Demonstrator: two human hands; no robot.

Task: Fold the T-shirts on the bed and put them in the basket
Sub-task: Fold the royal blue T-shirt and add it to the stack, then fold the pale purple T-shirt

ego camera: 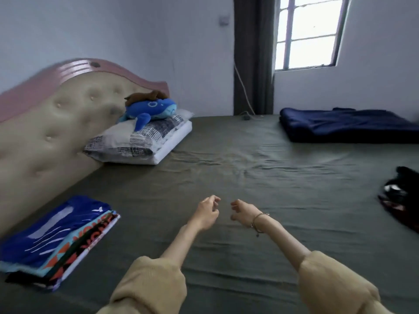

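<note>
Head view shows one stack of folded T-shirts (56, 241) at about 8 o'clock on the bed (249, 173), near the padded headboard (52, 123). The stack is rectangular; its long axis runs from 7 o'clock toward 1 o'clock. On top lies a blue shirt with white stripes, and under it edges of teal, orange, black and white cloth show; the exact number of shirts cannot be told. A dark crumpled garment (401, 198) lies at 3 o'clock, partly cut off by the frame. Both hands hover over the wrinkled olive sheet at the centre, close together but apart. The left hand (207, 214) and the right hand (243, 211) have loosely curled fingers and hold nothing. The right wrist carries one thin bracelet (258, 220). Both sleeves are beige and fuzzy. At 11 o'clock are one patterned pillow (140, 141) and one blue plush whale (150, 109); at 2 o'clock, one folded navy blanket (349, 125).
</note>
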